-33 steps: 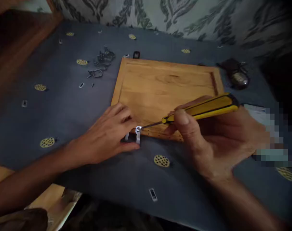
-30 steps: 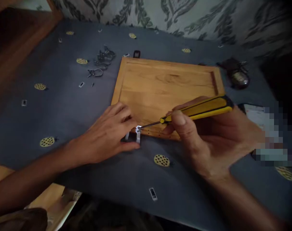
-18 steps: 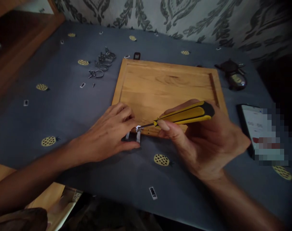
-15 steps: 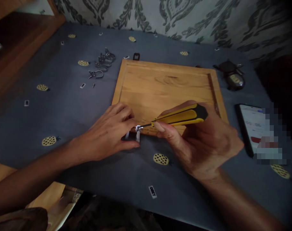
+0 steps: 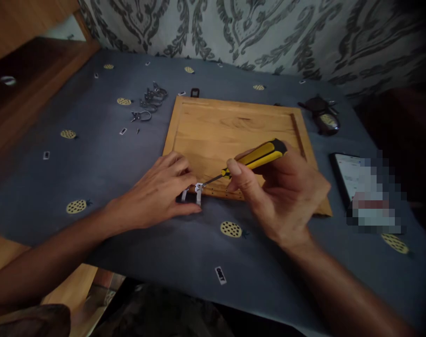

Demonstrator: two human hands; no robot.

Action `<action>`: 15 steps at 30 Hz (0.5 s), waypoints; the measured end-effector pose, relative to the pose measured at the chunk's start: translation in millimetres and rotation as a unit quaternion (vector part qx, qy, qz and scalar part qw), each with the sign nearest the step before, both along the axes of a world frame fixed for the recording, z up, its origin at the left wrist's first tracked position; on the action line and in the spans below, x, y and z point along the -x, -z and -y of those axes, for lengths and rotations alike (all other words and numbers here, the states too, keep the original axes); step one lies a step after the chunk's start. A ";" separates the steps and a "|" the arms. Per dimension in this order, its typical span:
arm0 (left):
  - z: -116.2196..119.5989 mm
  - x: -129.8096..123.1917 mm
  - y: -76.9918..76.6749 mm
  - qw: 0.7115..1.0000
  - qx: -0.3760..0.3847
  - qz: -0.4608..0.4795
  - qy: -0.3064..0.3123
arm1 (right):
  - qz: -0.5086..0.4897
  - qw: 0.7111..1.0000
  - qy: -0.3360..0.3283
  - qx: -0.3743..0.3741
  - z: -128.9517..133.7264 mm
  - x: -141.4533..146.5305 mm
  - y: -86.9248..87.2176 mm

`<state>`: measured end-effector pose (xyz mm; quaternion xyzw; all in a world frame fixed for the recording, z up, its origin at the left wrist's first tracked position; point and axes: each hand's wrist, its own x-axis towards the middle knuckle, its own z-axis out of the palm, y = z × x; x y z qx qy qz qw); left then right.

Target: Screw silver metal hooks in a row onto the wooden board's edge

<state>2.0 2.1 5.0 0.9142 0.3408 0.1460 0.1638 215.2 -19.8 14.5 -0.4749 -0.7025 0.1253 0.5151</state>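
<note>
1. The left hand partly hides the metal bracket; pixelation covers much of the phone.
2. The bracket sits at the near edge of the wooden board; blue cloth spreads leftward.
3. The screwdriver slants, handle rightward, tip down-left at the bracket.
4. The right hand grips the screwdriver; the left holds the bracket between thumb and fingers.

The wooden board lay flat, with small holes along its six o'clock edge. Near its seven o'clock corner was a silvery metal bracket, two-legged. The yellow-black screwdriver was tilted, handle toward two o'clock; its tip perhaps touched the bracket.
</note>
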 end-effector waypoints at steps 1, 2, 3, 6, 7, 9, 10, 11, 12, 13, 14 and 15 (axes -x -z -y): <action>0.0 0.0 0.0 1.000 0.001 -0.001 0.000 | 0.006 1.000 0.000 -0.003 0.2 0.0 0.1; 0.0 0.0 0.1 1.000 0.002 -0.002 0.000 | 0.016 1.000 0.002 -0.007 0.6 0.2 -0.2; -0.1 0.0 0.3 1.000 0.005 -0.003 0.000 | 0.028 0.999 0.006 -0.013 1.1 0.4 -0.7; -0.7 0.3 0.9 1.000 0.005 -0.010 -0.005 | 0.065 0.997 0.010 -0.037 2.4 0.9 -2.8; -1.1 0.8 0.6 1.000 0.000 -0.011 -0.006 | 0.073 0.996 0.005 -0.043 2.5 1.0 -3.2; -2.2 2.8 -1.9 1.000 -0.014 -0.007 -0.007 | 0.077 0.995 -0.007 -0.058 1.9 1.0 -3.2; -2.9 4.3 -4.3 1.000 -0.021 -0.001 -0.007 | 0.075 0.995 -0.013 -0.064 1.4 0.9 -3.0; -3.7 6.3 -7.4 1.000 -0.026 0.008 -0.012 | 0.071 0.995 -0.017 -0.069 1.0 0.9 -2.8; -4.8 8.7 -11.0 0.999 -0.031 0.019 -0.023 | 0.069 0.995 -0.017 -0.069 0.7 0.9 -2.8; -6.1 11.4 -14.6 0.998 -0.036 0.031 -0.039 | 0.070 0.995 -0.015 -0.066 0.7 1.0 -2.9; -7.7 14.4 -17.7 0.997 -0.042 0.040 -0.059 | 0.074 0.995 -0.014 -0.060 0.9 1.0 -3.1; -9.8 17.6 -19.9 0.995 -0.047 0.047 -0.080 | 0.080 0.995 -0.012 -0.054 1.2 1.1 -3.5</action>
